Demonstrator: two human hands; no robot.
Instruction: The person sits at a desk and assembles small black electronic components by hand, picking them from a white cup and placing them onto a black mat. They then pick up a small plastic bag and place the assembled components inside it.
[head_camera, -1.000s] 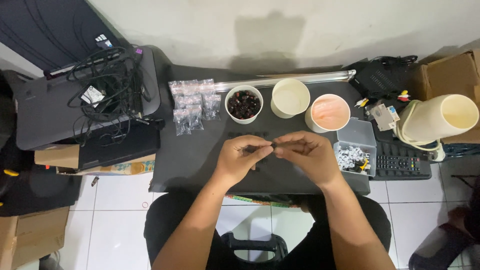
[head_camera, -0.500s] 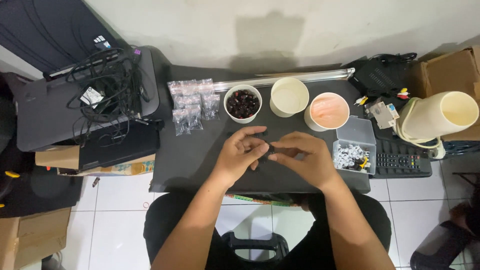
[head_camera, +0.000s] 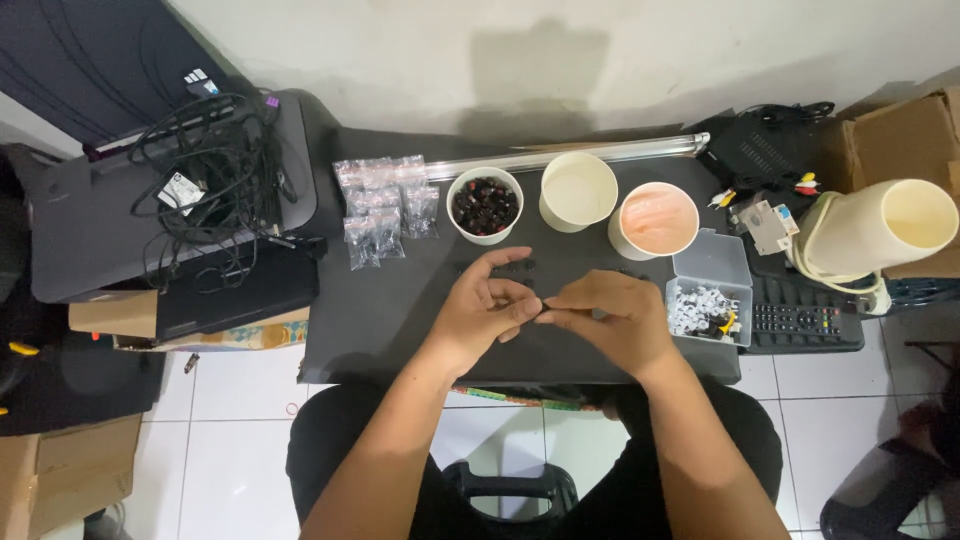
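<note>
head view, looking down on a dark surface. along the back, left to right: a white bowl filled with small dark pieces, a few of them red; a cream cup that looks bare inside; a second cup with a pinkish inside, contents not clear. right of these, a clear plastic box, lid leaning open, holding small white and black bits with a touch of yellow. left of the bowl, a cluster of small clear bags, each with a few dark pieces in it. a pale tube lies behind the cups.

left hand and right hand meet at the middle of the surface, just in front of the bowl, fingertips pinched together on one small dark part. it is tiny and mostly hidden by the fingers; shape cannot be told. a few similar dark pieces lie loose on the surface just behind the hands.

a tangle of black cables sits at far left, a remote at right.
</note>
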